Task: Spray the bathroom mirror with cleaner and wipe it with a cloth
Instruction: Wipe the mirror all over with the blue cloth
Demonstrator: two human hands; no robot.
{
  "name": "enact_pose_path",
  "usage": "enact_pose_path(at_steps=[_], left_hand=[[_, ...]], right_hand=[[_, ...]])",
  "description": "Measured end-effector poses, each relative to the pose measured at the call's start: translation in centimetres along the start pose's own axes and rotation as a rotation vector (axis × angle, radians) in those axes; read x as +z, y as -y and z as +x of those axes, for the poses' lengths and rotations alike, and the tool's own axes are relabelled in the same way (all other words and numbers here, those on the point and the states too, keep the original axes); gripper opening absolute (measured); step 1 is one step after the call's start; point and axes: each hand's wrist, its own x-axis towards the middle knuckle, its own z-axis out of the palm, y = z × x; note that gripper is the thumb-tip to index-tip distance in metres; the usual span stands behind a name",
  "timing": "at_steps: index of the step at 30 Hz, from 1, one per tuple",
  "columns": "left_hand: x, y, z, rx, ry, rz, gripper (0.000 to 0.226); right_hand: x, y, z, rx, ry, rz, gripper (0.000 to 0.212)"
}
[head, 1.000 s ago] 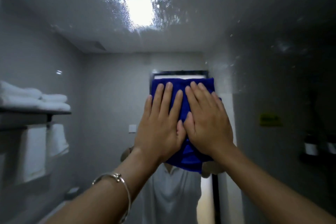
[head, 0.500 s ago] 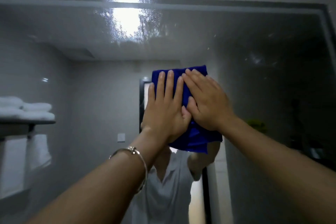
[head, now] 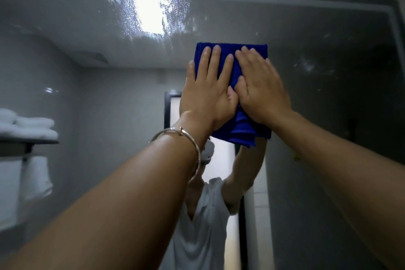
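Note:
The bathroom mirror [head: 317, 98] fills the view, its dark frame visible along the top and at the right. A folded blue cloth [head: 235, 66] lies flat against the glass, right of the middle. My left hand [head: 208, 92], with a silver bangle on the wrist, and my right hand [head: 260, 90] both press on the cloth with fingers stretched out, side by side and touching. Spray droplets and streaks [head: 151, 17] cover the glass above and left of the cloth, over the reflected ceiling light. No spray bottle is in view.
The mirror reflects a person in a white shirt [head: 203, 226] with raised arms, a doorway behind, and a shelf with folded white towels [head: 28, 127] at the left. Faint smears [head: 306, 66] mark the glass at the upper right.
Both hands have slid the cloth up the mirror, closer to the wet patch under the reflected light. The camera has tilted up, so the top and right frame show more.

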Motion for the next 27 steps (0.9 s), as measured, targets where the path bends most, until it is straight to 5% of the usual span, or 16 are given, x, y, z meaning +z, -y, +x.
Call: enact_pose_path(at_steps=[14,27], left_hand=[[3.0,-6.5,-10.2,0.036,-0.002,-0.057,0.063],[3.0,-7.6,-9.6,0.132,0.062,0.008,0.068]], right_hand=[[-0.3,-0.5,-13.1,0.098,0.142,0.010,0.061],[-0.5,-2.5,-14.2,0.025,0.120,0.028,0.058]])
